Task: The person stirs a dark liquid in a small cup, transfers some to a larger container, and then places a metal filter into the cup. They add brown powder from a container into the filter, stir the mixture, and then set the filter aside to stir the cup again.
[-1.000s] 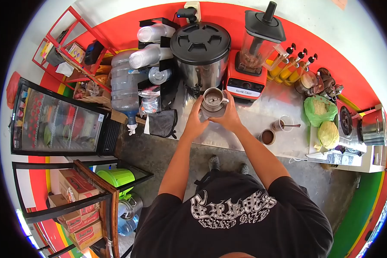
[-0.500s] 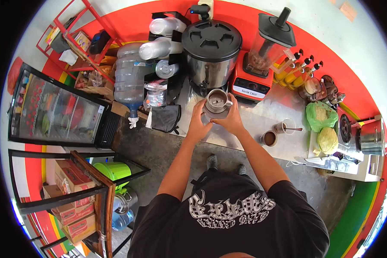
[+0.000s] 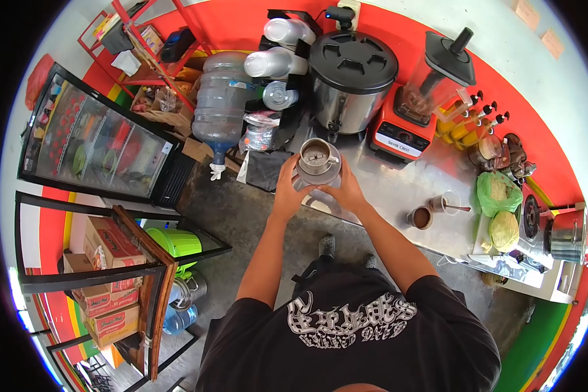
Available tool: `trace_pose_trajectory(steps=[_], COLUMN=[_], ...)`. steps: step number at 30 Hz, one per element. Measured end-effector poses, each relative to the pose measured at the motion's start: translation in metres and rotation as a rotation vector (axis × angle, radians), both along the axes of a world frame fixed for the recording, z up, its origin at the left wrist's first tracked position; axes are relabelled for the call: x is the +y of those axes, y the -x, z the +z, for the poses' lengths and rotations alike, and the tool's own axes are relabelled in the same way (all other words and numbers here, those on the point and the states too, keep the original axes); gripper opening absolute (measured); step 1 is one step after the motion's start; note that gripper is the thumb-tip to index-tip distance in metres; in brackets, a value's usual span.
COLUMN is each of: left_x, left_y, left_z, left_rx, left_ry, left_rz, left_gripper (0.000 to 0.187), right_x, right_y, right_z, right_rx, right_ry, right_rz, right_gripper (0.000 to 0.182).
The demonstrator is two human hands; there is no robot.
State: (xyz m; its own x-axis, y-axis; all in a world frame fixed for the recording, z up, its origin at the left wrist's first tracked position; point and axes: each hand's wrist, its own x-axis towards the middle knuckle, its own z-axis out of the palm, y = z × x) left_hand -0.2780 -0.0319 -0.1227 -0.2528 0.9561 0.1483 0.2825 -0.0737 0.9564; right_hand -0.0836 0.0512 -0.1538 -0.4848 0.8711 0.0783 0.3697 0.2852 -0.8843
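Note:
A grey cup (image 3: 313, 164) with a brown drink in it stands upright on a saucer (image 3: 332, 179), its handle pointing right. Both hands carry the saucer near the counter's front edge. My left hand (image 3: 288, 191) grips the saucer's left side, and my right hand (image 3: 347, 192) grips the right side, with the thumbs almost meeting at the near rim. Parts of the fingers are hidden by the saucer. Just behind the cup stands a large steel urn (image 3: 346, 108) with a black lid and a tap.
A red blender (image 3: 404, 134) stands right of the urn. Farther right on the steel counter (image 3: 379, 179) are a cup of brown contents (image 3: 421, 217) and a clear cup (image 3: 441, 202) with a spoon. A water jug (image 3: 223, 104) and glass-door fridge (image 3: 101, 140) are at left.
My hands have moved the cup and saucer left and away from the urn, nearer the counter's front edge. The camera view has turned slightly, so the surroundings appear shifted right.

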Motion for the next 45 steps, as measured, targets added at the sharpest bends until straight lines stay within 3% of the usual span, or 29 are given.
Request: trace_pose_trajectory(steps=[2, 12, 14, 18, 20, 21, 23, 27, 30, 32, 34, 38, 39, 45], left_x=[0.001, 0.005, 0.000, -0.022, -0.036, -0.039, -0.041, -0.022, -0.002, 0.008, 0.017, 0.044, 0.053, 0.118], left_y=[0.007, 0.015, 0.008, -0.012, -0.028, -0.036, -0.053, -0.097, -0.129, -0.151, -0.171, -0.220, -0.231, -0.305], left_z=[-0.003, -0.007, -0.010, -0.066, -0.077, -0.088, -0.109, -0.086, -0.071, -0.051, -0.040, -0.020, -0.020, 0.000], left_rx=[0.003, -0.097, -0.079, -0.016, 0.034, 0.033, 0.122, 0.125, 0.072, 0.101, 0.083, 0.075, 0.072, 0.093], left_ry=[-0.026, 0.027, 0.068, 0.149, 0.230, 0.231, 0.226, 0.212, 0.169, 0.195, 0.210, 0.167, 0.173, -0.032], left_rz=[0.006, 0.063, 0.154, 0.196, 0.199, 0.172, 0.044, -0.189, -0.303, -0.384, -0.423, -0.482, -0.486, -0.687], left_gripper=[0.096, 0.099, 0.102, 0.096, 0.072, 0.072, 0.045, 0.031, 0.026, 0.026, 0.028, 0.035, 0.035, 0.052], right_x=[0.003, 0.007, 0.002, -0.011, -0.016, -0.016, -0.018, -0.026, -0.032, -0.036, -0.045, -0.062, -0.067, -0.075], right_y=[0.009, 0.029, 0.025, -0.003, -0.029, -0.044, -0.078, -0.149, -0.204, -0.241, -0.270, -0.328, -0.341, -0.388], right_z=[-0.017, -0.003, 0.010, 0.021, 0.029, 0.037, 0.058, 0.088, 0.105, 0.108, 0.116, 0.087, 0.079, 0.056], right_rx=[0.141, 0.107, 0.039, -0.062, -0.077, -0.079, -0.156, -0.078, -0.027, 0.022, 0.093, 0.034, 0.014, -0.010], right_ry=[0.051, 0.081, 0.117, 0.132, 0.086, 0.088, 0.176, 0.169, 0.057, -0.141, -0.171, -0.161, -0.092, 0.154], right_rz=[0.024, 0.000, -0.013, -0.068, -0.050, -0.077, 0.014, -0.066, -0.276, -0.580, -0.811, -1.029, -0.982, -0.823], right_gripper=[0.123, 0.116, 0.105, 0.099, 0.081, 0.081, 0.058, 0.041, 0.036, 0.029, 0.023, 0.030, 0.041, 0.061])
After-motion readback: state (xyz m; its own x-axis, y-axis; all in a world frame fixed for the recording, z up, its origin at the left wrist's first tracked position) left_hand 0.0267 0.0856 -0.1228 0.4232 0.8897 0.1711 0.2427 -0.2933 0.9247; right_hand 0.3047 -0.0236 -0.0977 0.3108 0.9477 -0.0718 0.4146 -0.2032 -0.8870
